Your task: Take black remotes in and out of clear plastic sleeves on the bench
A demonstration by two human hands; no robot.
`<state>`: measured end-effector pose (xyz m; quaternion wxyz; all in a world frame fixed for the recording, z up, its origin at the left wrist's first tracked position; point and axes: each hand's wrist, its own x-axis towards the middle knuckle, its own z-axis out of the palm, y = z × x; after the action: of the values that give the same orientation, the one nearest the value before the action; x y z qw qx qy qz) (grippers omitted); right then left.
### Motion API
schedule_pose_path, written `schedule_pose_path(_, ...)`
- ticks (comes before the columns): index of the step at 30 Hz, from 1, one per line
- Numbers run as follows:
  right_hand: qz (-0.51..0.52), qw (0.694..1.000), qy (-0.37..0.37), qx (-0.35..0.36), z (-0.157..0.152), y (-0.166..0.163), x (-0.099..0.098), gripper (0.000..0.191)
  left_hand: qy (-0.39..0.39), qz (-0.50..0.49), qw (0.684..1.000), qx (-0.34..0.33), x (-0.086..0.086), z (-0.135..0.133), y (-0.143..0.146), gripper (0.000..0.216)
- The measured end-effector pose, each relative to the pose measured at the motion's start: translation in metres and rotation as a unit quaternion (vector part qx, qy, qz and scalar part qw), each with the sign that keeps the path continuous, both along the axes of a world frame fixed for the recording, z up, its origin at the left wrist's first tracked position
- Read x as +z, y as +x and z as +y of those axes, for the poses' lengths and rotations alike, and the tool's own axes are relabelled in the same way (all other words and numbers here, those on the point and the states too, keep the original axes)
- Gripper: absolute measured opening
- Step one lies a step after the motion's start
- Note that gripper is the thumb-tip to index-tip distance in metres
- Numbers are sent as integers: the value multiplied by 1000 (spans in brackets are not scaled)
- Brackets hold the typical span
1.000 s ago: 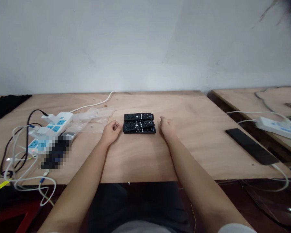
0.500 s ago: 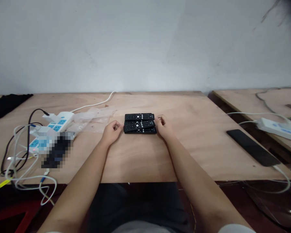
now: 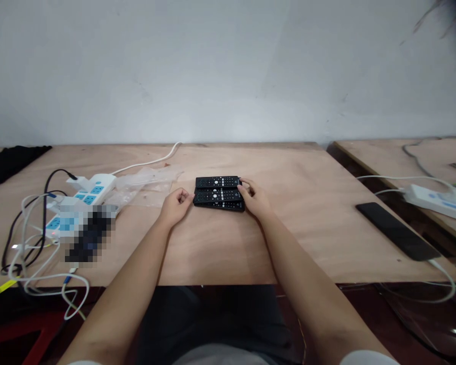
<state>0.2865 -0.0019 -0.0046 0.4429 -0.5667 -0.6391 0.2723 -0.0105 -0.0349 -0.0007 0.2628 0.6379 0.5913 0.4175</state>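
On the plywood table (image 3: 311, 218), three black remote controls (image 3: 217, 192) are laid side by side, long axes left-right. Their right ends are touched by the right hand (image 3: 255, 200), grip unclear; the left hand (image 3: 174, 207) is curled, empty, just beside the left ends.

Plywood tables (image 3: 304, 223), bare grey wall (image 3: 213, 71)

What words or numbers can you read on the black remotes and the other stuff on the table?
Nothing can be read here.
Remotes: white button marks, too small to read.
Power strip: no readable label.
Black phone: dark screen, no writing.
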Motion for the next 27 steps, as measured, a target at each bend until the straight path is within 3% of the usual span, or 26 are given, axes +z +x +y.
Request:
schedule_pose_path(14,50,998,-1,23,2,-2,-3,39,-9,0,1000,0,2,-1,0,31)
schedule_pose_path(22,77,995,-22,65,-5,-3,3,59,-6,-12,1000,-1,1,-1,-1,30)
schedule_pose_path(27,119,990,-33,67,-3,-3,3,39,-3,-9,1000,-2,1,0,-1,29)
